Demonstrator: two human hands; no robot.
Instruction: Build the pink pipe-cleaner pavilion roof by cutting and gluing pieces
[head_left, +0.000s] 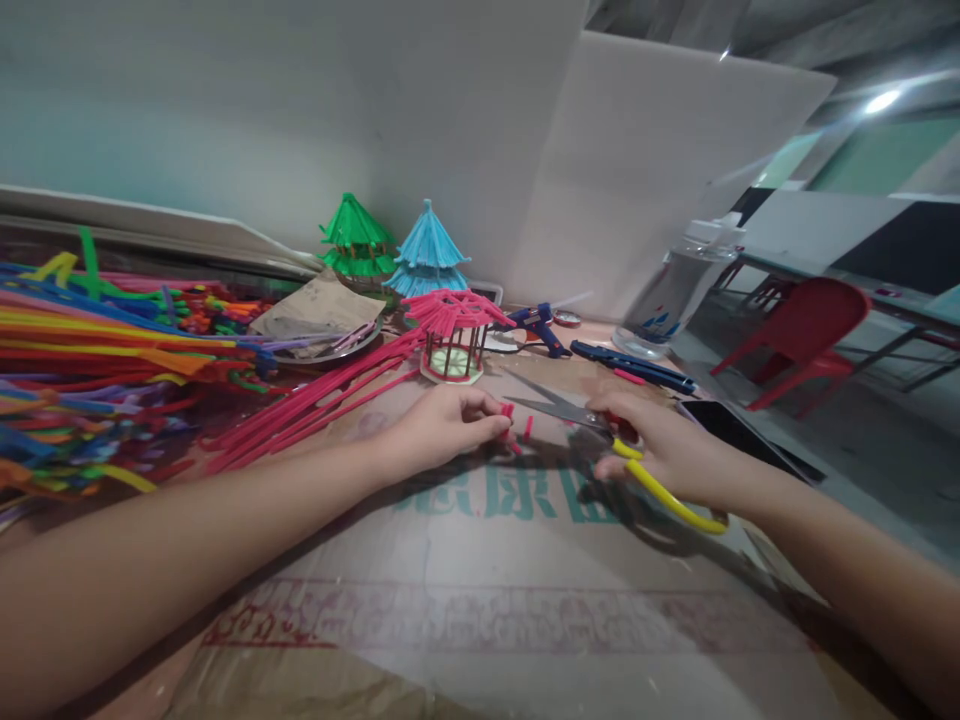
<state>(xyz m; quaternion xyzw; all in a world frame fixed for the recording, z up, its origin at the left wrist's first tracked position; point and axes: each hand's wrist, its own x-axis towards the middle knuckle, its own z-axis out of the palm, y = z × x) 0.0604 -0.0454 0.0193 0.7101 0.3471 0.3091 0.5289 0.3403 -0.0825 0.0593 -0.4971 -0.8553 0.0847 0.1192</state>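
Observation:
My left hand (457, 430) pinches small red pipe-cleaner pieces (508, 412) between thumb and fingers. My right hand (660, 445) is wrapped round yellow-handled scissors (574, 410), whose blades are parted and point left toward the red pieces. A short red piece (529, 427) lies on the cardboard between the hands. Just behind my left hand stands a small pavilion with a pink-red roof (457, 312), brown posts and a pale green base. Long red pipe cleaners (315, 405) lie to its left, behind my left forearm.
Multicoloured pipe cleaners (112, 350) fill the left side. Behind are green (356, 240) and blue (427, 250) tiered roofs, a plate (349, 348), a glue gun (536, 325), a blue cutter (630, 365), and a clear bottle (671, 290). A phone (742, 435) lies right, a red chair (806, 330) beyond.

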